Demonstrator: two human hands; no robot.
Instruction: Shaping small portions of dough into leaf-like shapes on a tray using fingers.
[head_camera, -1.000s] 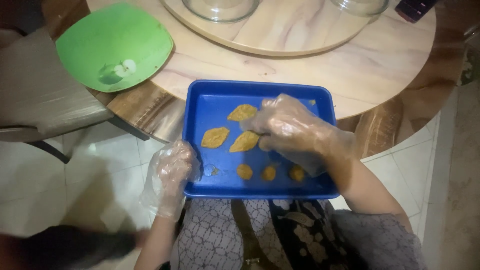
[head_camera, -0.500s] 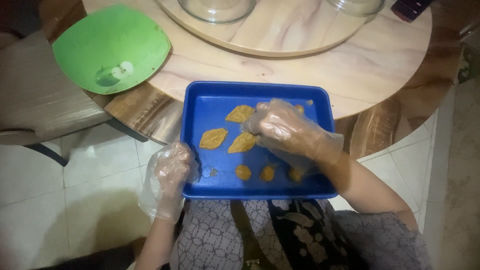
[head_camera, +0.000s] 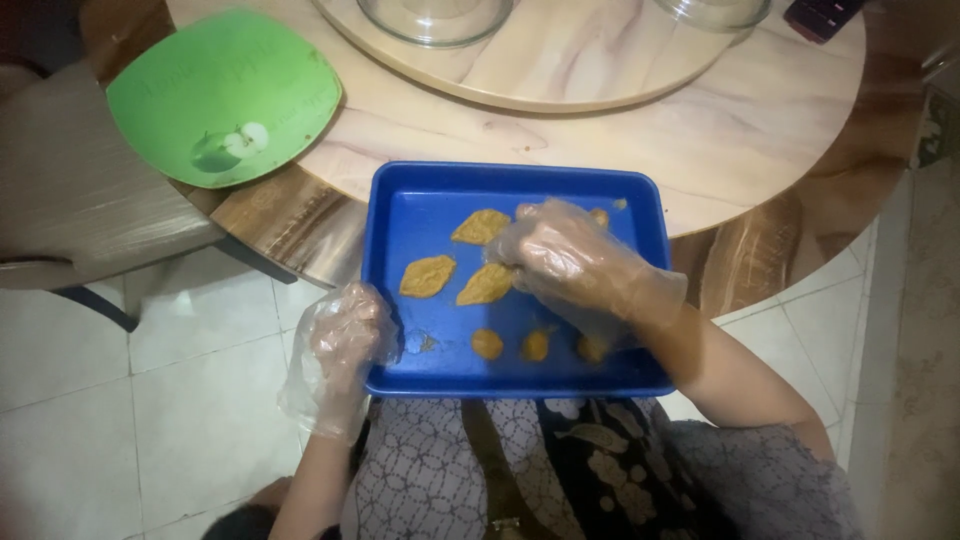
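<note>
Head | left hand grips blue tray edge; right hand curled over dough pieces, grip unclear

The gloved left hand grips the blue tray while the right hand presses a flattened dough piece.

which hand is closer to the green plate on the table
Left. The left hand grips the blue tray's near-left edge, below the green plate; the right hand is over the tray's middle, farther right.
</note>
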